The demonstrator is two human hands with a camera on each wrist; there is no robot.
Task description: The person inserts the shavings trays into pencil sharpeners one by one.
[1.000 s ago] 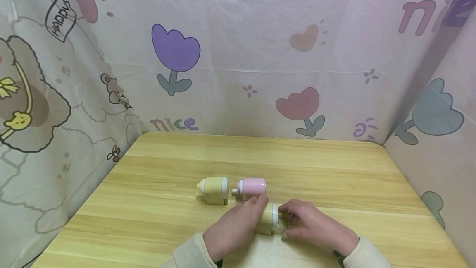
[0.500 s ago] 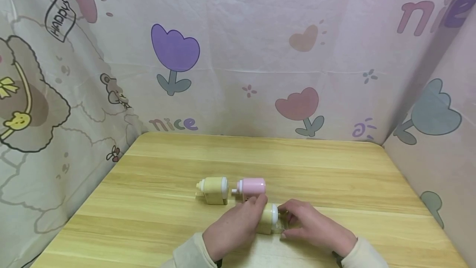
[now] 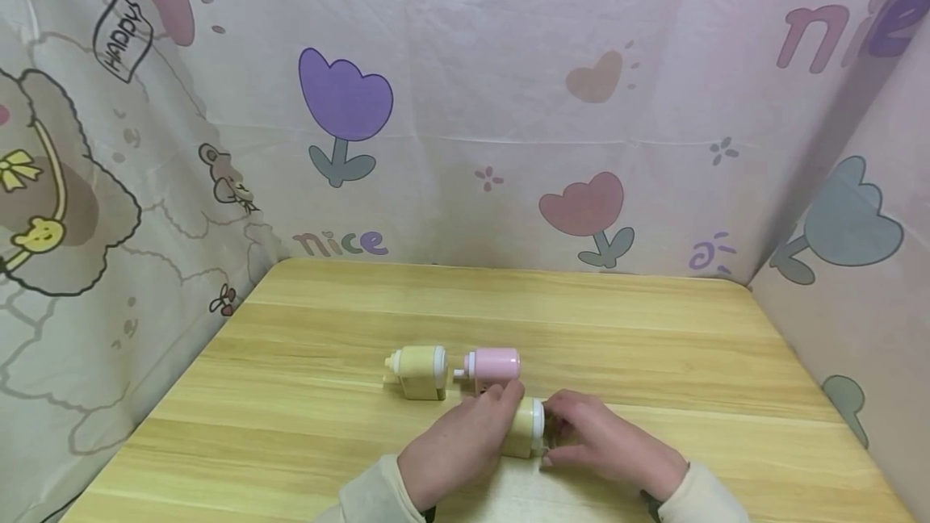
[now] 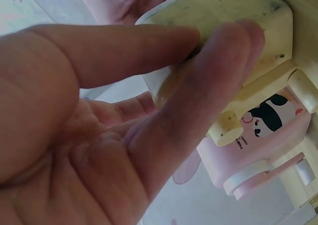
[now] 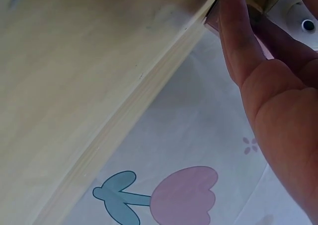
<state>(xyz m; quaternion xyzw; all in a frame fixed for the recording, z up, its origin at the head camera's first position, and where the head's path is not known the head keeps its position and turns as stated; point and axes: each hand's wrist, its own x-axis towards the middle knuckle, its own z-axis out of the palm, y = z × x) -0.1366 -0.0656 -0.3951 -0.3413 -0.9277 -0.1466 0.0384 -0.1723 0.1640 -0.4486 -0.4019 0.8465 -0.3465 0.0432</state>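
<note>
A yellow hand-crank pencil sharpener (image 3: 519, 428) with a white front stands near the front of the table. My left hand (image 3: 459, 444) grips its back half, thumb and fingers on its sides in the left wrist view. At the white front, my right hand (image 3: 606, 441) holds the clear shavings drawer (image 3: 541, 449) between thumb and fingers; most of the drawer is hidden. The right wrist view shows the round pencil hole in the sharpener's front (image 5: 293, 19). Just behind stands a pink pencil sharpener (image 3: 496, 363), its panda picture (image 4: 276, 113) visible in the left wrist view.
Another yellow pencil sharpener (image 3: 421, 371) stands left of the pink one, its crank end facing left. The wooden table (image 3: 617, 321) meets printed cloth (image 3: 465, 87) at the back and sides.
The right hand has shifted slightly left toward the sharpener, and less of the clear drawer sticks out of its front. The left hand and the other sharpeners stay put.
</note>
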